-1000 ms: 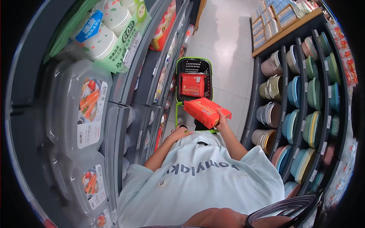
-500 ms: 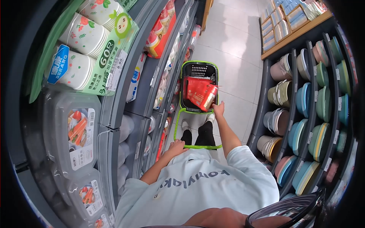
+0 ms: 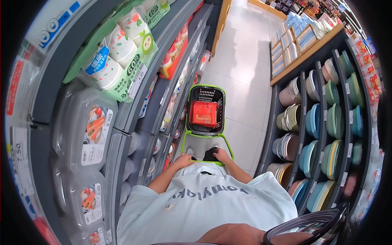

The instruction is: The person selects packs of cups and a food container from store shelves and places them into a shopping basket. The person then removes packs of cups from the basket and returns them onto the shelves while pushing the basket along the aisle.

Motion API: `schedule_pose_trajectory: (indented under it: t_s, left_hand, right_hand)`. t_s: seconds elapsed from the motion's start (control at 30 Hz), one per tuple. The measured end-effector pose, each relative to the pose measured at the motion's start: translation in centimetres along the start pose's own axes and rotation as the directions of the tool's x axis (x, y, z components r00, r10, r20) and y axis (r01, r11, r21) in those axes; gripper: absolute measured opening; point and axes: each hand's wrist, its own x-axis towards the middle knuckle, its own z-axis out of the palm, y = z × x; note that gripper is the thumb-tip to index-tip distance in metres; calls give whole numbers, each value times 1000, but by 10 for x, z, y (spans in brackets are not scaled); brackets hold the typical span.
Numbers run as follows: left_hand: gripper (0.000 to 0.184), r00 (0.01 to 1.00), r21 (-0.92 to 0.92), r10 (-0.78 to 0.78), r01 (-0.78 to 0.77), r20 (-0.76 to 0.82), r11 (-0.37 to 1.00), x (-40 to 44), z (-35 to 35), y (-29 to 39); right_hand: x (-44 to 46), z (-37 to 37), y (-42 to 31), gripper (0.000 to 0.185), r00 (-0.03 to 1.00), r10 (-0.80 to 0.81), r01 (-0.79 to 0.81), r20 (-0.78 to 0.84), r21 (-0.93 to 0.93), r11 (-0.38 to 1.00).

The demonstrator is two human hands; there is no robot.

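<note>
A black shopping basket (image 3: 206, 131) with a green rim stands on the floor ahead of me, its long green handle (image 3: 209, 163) reaching back toward my waist. Inside lies a red packet (image 3: 204, 114), flat against the basket's bottom; its print is too small to read. My left hand (image 3: 184, 160) is closed round the left end of the handle's crossbar. At the right part of the same bar, my right hand (image 3: 221, 156) has its fingers curled in, partly hidden by the angle. Neither hand touches the packet.
Shelves on my left carry printed paper cups (image 3: 108, 72) and clear plastic food boxes (image 3: 96, 134). On the right, a dark rack holds stacked bowls and basins (image 3: 313, 120). Beyond it stands a wooden display (image 3: 300, 47) of folded packs. A tiled aisle floor (image 3: 245, 61) runs ahead.
My right hand has left the basket's near right edge and come back to the handle. The red packet, tilted and blurred before, now lies flat. The view has shifted, showing more of the aisle.
</note>
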Motion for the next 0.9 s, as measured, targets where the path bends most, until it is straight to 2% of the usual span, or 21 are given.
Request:
schedule_pose_trajectory:
  t_s: [0.1,0.17,0.23,0.27,0.33,0.43,0.5,0.57,0.63,0.67,0.7,0.73,0.8,0.83,0.9]
  left_hand:
    - [60,999,6,-34,34,4,999,2,-2,-1]
    - [61,998,16,-56,56,-10,998,0,-10,12]
    - [67,997,42,-68,70,-43,997,-10,-13,24]
    - [67,996,50,-80,82,-44,995,-14,-12,32]
    - [73,982,177,-189,188,-10,966,-23,-9,46]
    - [75,969,310,-243,217,50,926,-28,-13,77]
    - [73,955,333,-272,220,118,917,-24,-12,90]
    - [71,934,354,-303,222,191,908,-27,2,101]
    - [65,906,340,-278,164,320,926,-28,14,111]
    - [65,903,341,-280,164,325,926,-26,21,113]
    - [63,906,329,-223,100,360,939,-25,31,115]
    - [60,904,312,-164,36,395,950,-28,41,117]
    - [59,873,309,-173,27,457,951,-28,55,115]
    - [58,845,311,-182,20,502,950,-28,60,116]
    - [58,852,267,-162,27,499,963,-43,61,119]
  right_hand:
    - [11,-33,-7,43,993,-19,32,-119,113,993]
    - [23,-50,2,45,993,-113,114,-42,20,993]
    - [21,-61,14,50,987,-161,161,17,8,987]
    - [15,-63,22,54,980,-152,149,128,36,988]
    - [-3,-64,34,67,921,-141,119,362,83,989]
    - [-61,-65,39,72,930,-159,127,330,115,985]
    - [-71,-55,50,75,913,-105,87,395,64,994]
    - [-91,-57,58,74,902,-200,214,383,6,977]
    - [-102,-57,72,69,881,-205,239,426,-27,971]
    - [-113,-56,76,67,894,-210,277,395,-121,953]
    - [-124,-52,81,65,905,-215,306,366,-213,928]
    - [-131,-44,88,65,904,-207,300,374,-208,931]
    - [-149,-28,104,64,949,-185,246,254,-232,941]
    - [-157,-23,108,64,948,-178,244,264,-239,940]
    - [-168,-14,104,63,947,-231,288,226,-269,919]
